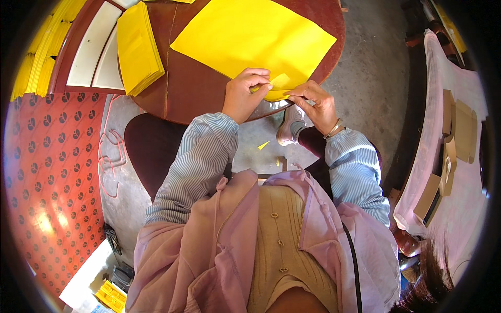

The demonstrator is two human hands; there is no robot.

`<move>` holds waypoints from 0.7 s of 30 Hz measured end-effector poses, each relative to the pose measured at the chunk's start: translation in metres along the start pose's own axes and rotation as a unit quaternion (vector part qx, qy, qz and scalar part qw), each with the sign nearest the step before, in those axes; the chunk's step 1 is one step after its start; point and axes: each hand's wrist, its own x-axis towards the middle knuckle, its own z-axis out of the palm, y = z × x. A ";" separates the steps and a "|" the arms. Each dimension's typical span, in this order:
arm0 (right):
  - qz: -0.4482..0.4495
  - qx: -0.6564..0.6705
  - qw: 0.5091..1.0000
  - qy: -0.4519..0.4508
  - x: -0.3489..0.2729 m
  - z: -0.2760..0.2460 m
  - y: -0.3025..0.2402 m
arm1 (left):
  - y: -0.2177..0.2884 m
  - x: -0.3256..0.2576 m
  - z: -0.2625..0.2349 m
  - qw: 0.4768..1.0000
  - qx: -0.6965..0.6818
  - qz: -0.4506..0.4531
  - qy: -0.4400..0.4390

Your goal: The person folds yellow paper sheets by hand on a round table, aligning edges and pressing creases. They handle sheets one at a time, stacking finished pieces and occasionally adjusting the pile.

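A large yellow sheet [250,36], apparently paper, lies on a round reddish-brown table [148,107]. Its near corner is turned up into a small fold. My left hand [246,95] has thumb and bent fingers closed at the left side of this fold. On the right side, my right hand [317,107] pinches the sheet's near edge between thumb and fingers, right at the table's rim. The fingertips partly hide the fold between the hands. Left of the sheet lies a thick stack of yellow sheets [138,49].
More yellow stacks [39,62] lie at the far left, beside a white-panelled, red-framed piece [86,55]. Red patterned sheeting [57,167] covers the left side. A pink cable [112,156] and a yellow scrap [263,145] lie on the floor. Open cardboard boxes [462,130] stand on a pale cloth at right.
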 end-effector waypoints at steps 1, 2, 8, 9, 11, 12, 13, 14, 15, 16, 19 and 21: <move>0.009 0.008 1.000 -0.003 0.000 0.000 0.000 | -0.001 0.000 0.000 1.000 -0.001 0.000 -0.001; 0.022 0.013 1.000 -0.004 0.001 0.000 0.000 | -0.001 0.000 0.000 1.000 -0.003 0.000 -0.001; 0.078 0.032 0.996 -0.003 0.003 0.000 -0.002 | -0.003 -0.001 -0.004 0.999 0.036 0.033 -0.021; 0.083 0.034 0.996 0.000 0.003 0.001 -0.002 | -0.002 -0.001 -0.005 0.998 0.037 0.042 -0.025; 0.084 0.036 0.996 0.008 0.004 0.003 -0.001 | 0.000 -0.002 -0.005 0.997 0.040 0.061 -0.032; 0.081 0.037 0.996 0.014 0.003 0.004 0.000 | 0.001 -0.002 -0.005 0.996 0.047 0.063 -0.030; 0.078 0.038 0.996 0.019 0.004 0.005 0.001 | 0.002 -0.003 -0.004 0.996 0.053 0.065 -0.028; 0.075 0.038 0.996 0.022 0.004 0.007 0.001 | 0.003 -0.003 -0.003 0.996 0.060 0.068 -0.027; 0.073 0.037 0.996 0.025 0.004 0.008 0.002 | 0.003 -0.004 -0.003 0.995 0.065 0.071 -0.024; 0.070 0.037 0.996 0.029 0.004 0.008 0.002 | 0.004 -0.005 -0.002 0.994 0.069 0.075 -0.023; 0.078 0.034 0.996 0.028 0.004 0.009 0.002 | 0.004 -0.005 0.001 0.994 0.076 0.079 -0.012; 0.094 0.052 0.994 0.027 0.004 0.008 0.001 | 0.004 -0.006 0.003 0.994 0.082 0.068 0.001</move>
